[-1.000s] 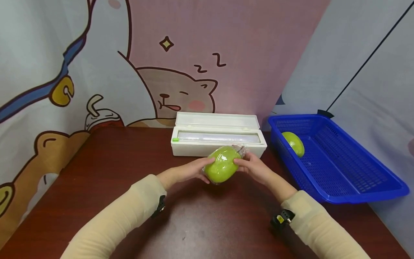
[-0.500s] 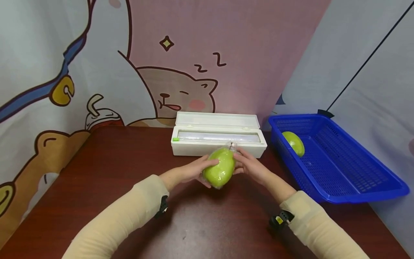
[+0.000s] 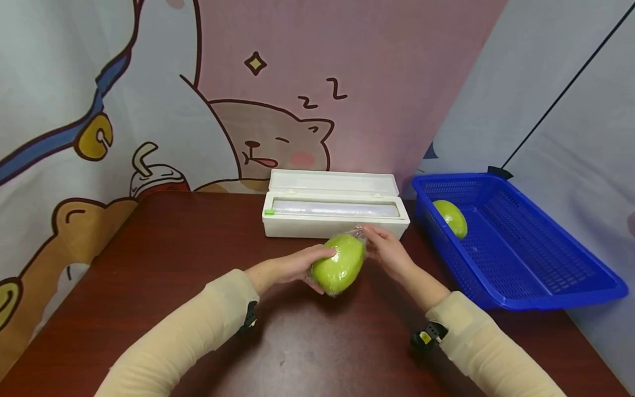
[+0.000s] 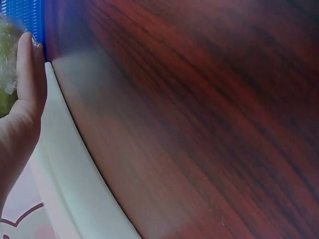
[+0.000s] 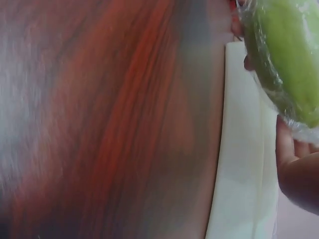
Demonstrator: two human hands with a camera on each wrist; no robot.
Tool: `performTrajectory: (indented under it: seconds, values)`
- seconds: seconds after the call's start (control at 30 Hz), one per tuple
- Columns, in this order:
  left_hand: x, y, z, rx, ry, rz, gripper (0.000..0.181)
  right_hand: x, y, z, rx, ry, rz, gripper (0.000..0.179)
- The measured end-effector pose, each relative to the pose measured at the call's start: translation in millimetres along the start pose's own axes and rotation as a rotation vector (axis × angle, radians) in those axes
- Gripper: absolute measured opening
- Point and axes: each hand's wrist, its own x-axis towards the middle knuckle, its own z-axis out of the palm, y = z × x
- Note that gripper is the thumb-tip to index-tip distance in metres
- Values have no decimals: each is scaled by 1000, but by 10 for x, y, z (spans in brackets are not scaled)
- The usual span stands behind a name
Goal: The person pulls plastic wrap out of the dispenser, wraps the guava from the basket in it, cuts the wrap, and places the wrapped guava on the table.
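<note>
A green oval fruit [image 3: 339, 263], wrapped in shiny cling film, is held above the table in front of a white box. My left hand [image 3: 296, 264] grips it from the left, thumb on top and fingers underneath, partly hidden by the fruit. At its upper right end, the loose cling film [image 3: 358, 231] bunches up, and my right hand [image 3: 389, 253] pinches it there. The right wrist view shows the film-covered side of the fruit [image 5: 286, 55] close above the right fingers [image 5: 285, 142]. Only part of the fruit [image 4: 7, 64] appears in the left wrist view, behind the left hand [image 4: 30, 84].
Behind the hands stands the white cling film box [image 3: 334, 229], lid raised, a film roll [image 3: 334, 209] inside and a green slider at its left. To the right, a blue plastic basket [image 3: 541, 298] holds another green fruit [image 3: 451, 219]. All stand on a dark wooden table [image 3: 173, 264].
The wrapped fruit has turned more upright and come slightly lower. My right fingers have shifted from the fruit's side to the bunched film at its top; my left hand keeps its grip.
</note>
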Motion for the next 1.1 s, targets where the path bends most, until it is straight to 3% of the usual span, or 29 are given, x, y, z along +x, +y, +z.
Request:
performTrajectory:
  seconds: [0.13,0.23,0.37,0.6,0.73,0.93,1.1]
  values:
    - [7,5,9,-44,29,3,60,-30,23,60,16,-44,52,45]
    - [5,18,-2,-102,68,30,61,-95,24,153,-3,-186,86,64]
    - [-2,59,-30,-104,95,66,63,-168,12,246,5,-348,94,71]
    - [-46,123,-81,106,128,35,58,-195,-24,248,17,-309,106,68]
    - [-39,136,-87,64,178,2,57,-177,-26,263,-3,-320,133,65]
    - [-27,140,-69,11,335,-31,60,-148,-33,348,-34,-253,118,62]
    - [-50,154,-81,1,363,-9,60,-143,-66,399,-49,-250,114,62]
